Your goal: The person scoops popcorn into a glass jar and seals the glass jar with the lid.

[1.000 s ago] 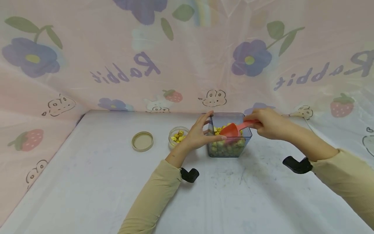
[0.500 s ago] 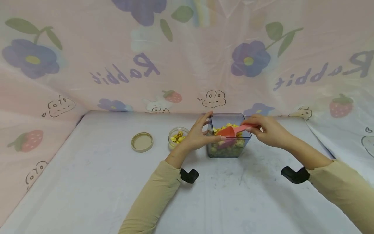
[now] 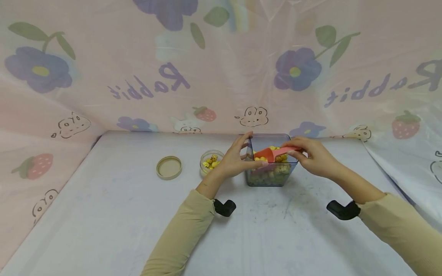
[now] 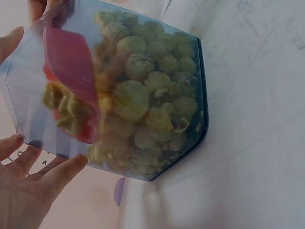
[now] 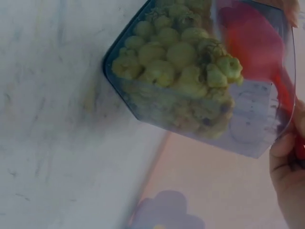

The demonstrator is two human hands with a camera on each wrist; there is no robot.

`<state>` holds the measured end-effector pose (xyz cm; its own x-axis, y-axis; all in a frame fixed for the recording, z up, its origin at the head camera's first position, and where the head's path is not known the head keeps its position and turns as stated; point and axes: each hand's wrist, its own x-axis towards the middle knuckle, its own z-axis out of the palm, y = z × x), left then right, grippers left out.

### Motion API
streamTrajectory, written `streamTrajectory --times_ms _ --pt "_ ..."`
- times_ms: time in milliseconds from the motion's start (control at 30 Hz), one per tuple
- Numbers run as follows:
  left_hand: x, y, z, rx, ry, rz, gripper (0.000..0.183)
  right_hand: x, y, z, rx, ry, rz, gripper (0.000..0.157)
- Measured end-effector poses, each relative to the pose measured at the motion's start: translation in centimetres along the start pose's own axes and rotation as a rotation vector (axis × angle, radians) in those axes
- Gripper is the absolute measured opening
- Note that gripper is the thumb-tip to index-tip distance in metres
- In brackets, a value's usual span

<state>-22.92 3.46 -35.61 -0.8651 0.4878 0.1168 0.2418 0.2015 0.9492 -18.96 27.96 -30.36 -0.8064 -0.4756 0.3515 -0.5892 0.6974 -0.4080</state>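
A clear bluish square tub (image 3: 267,178) stands on the table with yellow popcorn (image 5: 167,62) in its lower part. My left hand (image 3: 232,159) grips the tub's left side, thumb along the front rim and fingers spread on the side wall. With my right hand (image 3: 312,155) I hold a red-pink scoop (image 3: 267,154) by its handle at the right rim. The scoop's bowl is inside the tub, above the heap, and popcorn pieces (image 4: 71,112) lie in it. Left of the tub, partly behind my left forearm, is a small clear round jar (image 3: 203,170) with some popcorn inside.
A beige round lid (image 3: 168,168) lies on the white table (image 3: 114,214), left of the jar. Behind the table hangs a pink printed sheet (image 3: 221,57). A black bent piece (image 3: 225,207) sticks out at the left wrist, and another black piece (image 3: 342,210) at the right.
My right hand has come lower and slightly toward me. The scoop's bowl, bare-looking before, has tipped more level and now carries popcorn. The left hand and tub have stayed put.
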Motion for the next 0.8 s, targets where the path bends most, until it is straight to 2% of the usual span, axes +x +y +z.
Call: streamTrajectory --times_ms 333,533,800 --pt "0.0 0.0 0.0 -0.007 0.005 -0.008 0.096 -1.4 0.7 0.1 0.165 0.064 0.130 0.024" --pt "0.0 0.0 0.1 -0.012 0.013 -0.012 0.098 -1.8 1.0 0.5 0.208 0.112 0.139 0.022" --pt "0.0 0.1 0.0 0.002 0.007 -0.013 0.096 -2.0 1.1 1.0 0.229 0.183 0.227 0.024"
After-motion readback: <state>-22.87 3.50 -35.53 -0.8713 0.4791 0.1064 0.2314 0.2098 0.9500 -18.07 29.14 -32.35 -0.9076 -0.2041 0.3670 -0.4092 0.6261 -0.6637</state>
